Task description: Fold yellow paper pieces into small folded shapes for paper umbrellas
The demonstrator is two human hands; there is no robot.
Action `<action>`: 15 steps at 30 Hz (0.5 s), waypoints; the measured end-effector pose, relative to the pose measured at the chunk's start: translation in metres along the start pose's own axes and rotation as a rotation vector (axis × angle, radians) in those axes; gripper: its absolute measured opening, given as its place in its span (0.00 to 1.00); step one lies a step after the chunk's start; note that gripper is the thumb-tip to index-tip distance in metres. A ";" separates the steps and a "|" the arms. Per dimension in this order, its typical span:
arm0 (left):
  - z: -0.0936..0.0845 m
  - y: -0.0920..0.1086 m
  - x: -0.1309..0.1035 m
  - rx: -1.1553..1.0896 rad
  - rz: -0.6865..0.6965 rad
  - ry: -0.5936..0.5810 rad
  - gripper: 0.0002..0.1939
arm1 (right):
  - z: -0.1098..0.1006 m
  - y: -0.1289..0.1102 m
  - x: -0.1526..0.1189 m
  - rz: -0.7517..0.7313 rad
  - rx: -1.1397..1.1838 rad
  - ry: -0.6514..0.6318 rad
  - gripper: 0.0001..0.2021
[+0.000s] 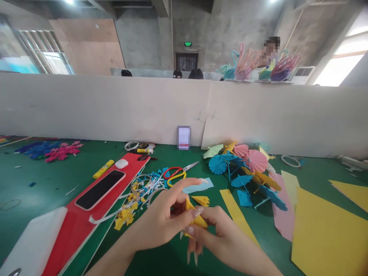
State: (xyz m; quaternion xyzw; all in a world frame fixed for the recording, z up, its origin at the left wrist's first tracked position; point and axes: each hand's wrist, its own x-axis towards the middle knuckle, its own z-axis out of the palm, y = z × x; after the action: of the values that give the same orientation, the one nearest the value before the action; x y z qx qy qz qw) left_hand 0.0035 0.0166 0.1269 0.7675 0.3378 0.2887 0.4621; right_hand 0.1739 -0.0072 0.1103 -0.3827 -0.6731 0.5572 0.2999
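A small folded piece of yellow paper (199, 220) is pinched between my two hands above the green table. My left hand (169, 214) grips its upper left side, thumb pressed on the front and index finger stretched out above. On its lower right edge, my right hand (214, 230) closes with thumb and fingers. Just beyond lies another small folded yellow piece (202, 200), beside a light blue paper scrap (199, 185). Scissors with red and yellow handles (178, 173) rest past my left hand. A yellow paper strip (237, 214) runs to the right of my right hand.
Small paper umbrellas (241, 165) are heaped at the back right. Yellow sheets (327, 234) and pink paper (280, 207) lie on the right. Paper scraps (146, 191), a phone (100, 189) on a red board (71, 226) and a glue stick (103, 169) are left. A white partition (115, 111) stands behind.
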 end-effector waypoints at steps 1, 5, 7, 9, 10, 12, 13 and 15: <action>0.000 0.000 0.000 0.006 -0.002 0.003 0.21 | 0.000 0.000 0.000 -0.002 -0.005 0.001 0.09; 0.000 0.001 0.000 -0.005 -0.005 0.000 0.20 | 0.001 0.000 0.000 0.015 0.010 -0.008 0.11; 0.000 0.002 0.000 -0.027 -0.008 -0.005 0.19 | 0.002 -0.001 -0.001 0.028 0.024 -0.010 0.12; 0.001 0.003 0.000 -0.043 -0.015 -0.004 0.19 | 0.002 -0.002 -0.002 0.034 0.035 -0.009 0.13; 0.001 0.004 -0.001 -0.050 -0.019 -0.004 0.19 | 0.003 -0.002 -0.002 0.034 0.038 -0.009 0.14; 0.001 0.005 -0.001 -0.063 -0.025 -0.008 0.19 | 0.003 -0.003 -0.002 0.032 0.038 -0.007 0.16; 0.001 0.005 -0.001 -0.069 -0.028 -0.009 0.19 | 0.003 -0.003 -0.002 0.029 0.035 -0.004 0.17; 0.002 0.007 0.000 -0.074 -0.037 0.001 0.19 | 0.003 -0.002 -0.002 0.021 0.032 0.007 0.18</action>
State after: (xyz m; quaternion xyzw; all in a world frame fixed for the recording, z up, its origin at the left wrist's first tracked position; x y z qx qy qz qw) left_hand 0.0064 0.0130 0.1321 0.7433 0.3411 0.2928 0.4954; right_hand 0.1720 -0.0103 0.1122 -0.3868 -0.6590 0.5698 0.3026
